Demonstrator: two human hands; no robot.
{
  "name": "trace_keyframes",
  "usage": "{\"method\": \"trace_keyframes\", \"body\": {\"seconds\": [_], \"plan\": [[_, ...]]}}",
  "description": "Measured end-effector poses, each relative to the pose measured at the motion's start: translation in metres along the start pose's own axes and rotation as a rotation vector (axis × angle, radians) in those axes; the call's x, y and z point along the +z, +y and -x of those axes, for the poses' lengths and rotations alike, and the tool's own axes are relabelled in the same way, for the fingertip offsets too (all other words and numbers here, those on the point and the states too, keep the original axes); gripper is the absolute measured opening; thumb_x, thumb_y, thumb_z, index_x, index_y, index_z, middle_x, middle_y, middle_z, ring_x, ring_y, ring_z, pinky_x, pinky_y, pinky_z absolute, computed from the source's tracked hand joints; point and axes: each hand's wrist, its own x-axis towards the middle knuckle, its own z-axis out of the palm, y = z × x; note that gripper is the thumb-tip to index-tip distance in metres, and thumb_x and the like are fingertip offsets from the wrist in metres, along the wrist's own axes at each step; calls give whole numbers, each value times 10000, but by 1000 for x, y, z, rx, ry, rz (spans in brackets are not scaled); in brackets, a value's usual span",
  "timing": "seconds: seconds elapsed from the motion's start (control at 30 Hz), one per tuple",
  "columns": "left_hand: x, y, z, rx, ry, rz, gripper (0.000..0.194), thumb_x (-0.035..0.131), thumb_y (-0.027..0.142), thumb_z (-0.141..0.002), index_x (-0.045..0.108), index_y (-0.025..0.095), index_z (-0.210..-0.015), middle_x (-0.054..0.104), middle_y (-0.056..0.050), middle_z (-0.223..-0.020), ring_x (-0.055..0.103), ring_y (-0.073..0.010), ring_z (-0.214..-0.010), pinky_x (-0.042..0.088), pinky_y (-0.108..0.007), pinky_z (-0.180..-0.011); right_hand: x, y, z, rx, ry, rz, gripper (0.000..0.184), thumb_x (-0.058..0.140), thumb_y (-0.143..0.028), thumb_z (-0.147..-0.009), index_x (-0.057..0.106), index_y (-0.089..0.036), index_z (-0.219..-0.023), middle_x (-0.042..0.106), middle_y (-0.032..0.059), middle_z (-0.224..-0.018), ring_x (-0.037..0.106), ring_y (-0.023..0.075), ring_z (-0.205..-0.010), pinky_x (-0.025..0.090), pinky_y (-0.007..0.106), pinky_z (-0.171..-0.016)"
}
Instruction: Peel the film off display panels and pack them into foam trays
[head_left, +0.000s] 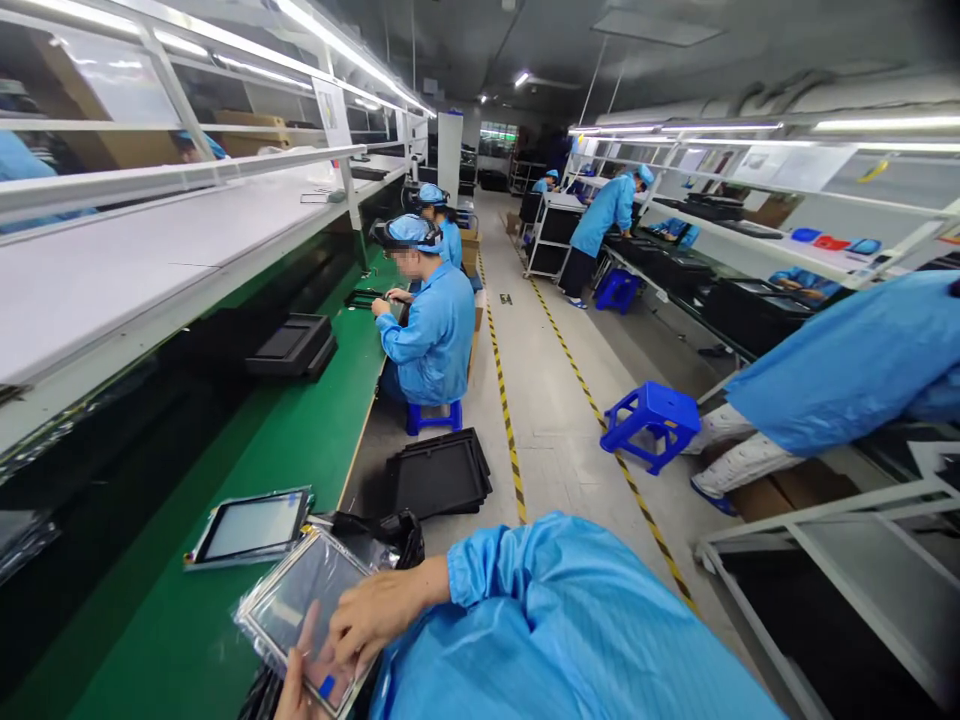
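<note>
Right hand (382,612) and left hand (294,686) clamping plastic-wrapped display panel (304,600) | blue sticker (327,686) sitting on wrap, unreadable

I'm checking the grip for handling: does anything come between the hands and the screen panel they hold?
Only a clear plastic wrap: the hands rest on the film around the screen panel, not on the bare panel. Nothing else visible does.
</note>
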Motion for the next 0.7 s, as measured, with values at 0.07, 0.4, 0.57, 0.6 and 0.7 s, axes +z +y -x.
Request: {"method": "trace_keyframes", "body": {"seconds": [0.07,0.4,0.57,0.6,0.7], "plan": [[6,-4,10,27,37,-44,861,805,611,-709,479,448,-1489,722,-39,-1316,574,-367,-1321,504,-508,-1096,7,-11,2,68,7,-98,94,627,-292,-969,656,-220,-917,695,43,-1104,631,156,-927,468,254,-787],[5,-34,40,142,-43,-232,994,895,384,-680,377,409,-1527,736,-116,-1276,654,-416,-1211,484,-644,-1061,-54,18,9,724,867,-1162,139,525,-282,-987,463,-210,-886,650,-38,-690,607,102,-530,485,211,-549],[14,-36,65,115,43,-168,797,771,496,-812,417,339,-1508,724,-127,-1291,674,-369,-1203,507,-595,-1063,-115,47,67,852,1639,-490,164,457,-352,-1001,501,-214,-1077,714,72,-993,702,158,-923,560,319,-874],[20,-36,65,113,53,-144,777,750,510,-829,426,304,-1505,724,-142,-1282,686,-363,-1185,514,-584,-1058,-119,52,78,853,1608,-356,210,464,-360,-993,527,-202,-1117,711,100,-1062,689,178,-1012,538,347,-943],[39,-32,60,153,15,-80,698,729,482,-854,491,223,-1457,702,-175,-1307,697,-368,-1156,546,-573,-1012,-112,62,97,842,1281,-307,294,574,-386,-935,606,-175,-1137,698,131,-1154,666,214,-1062,514,378,-980]]}}
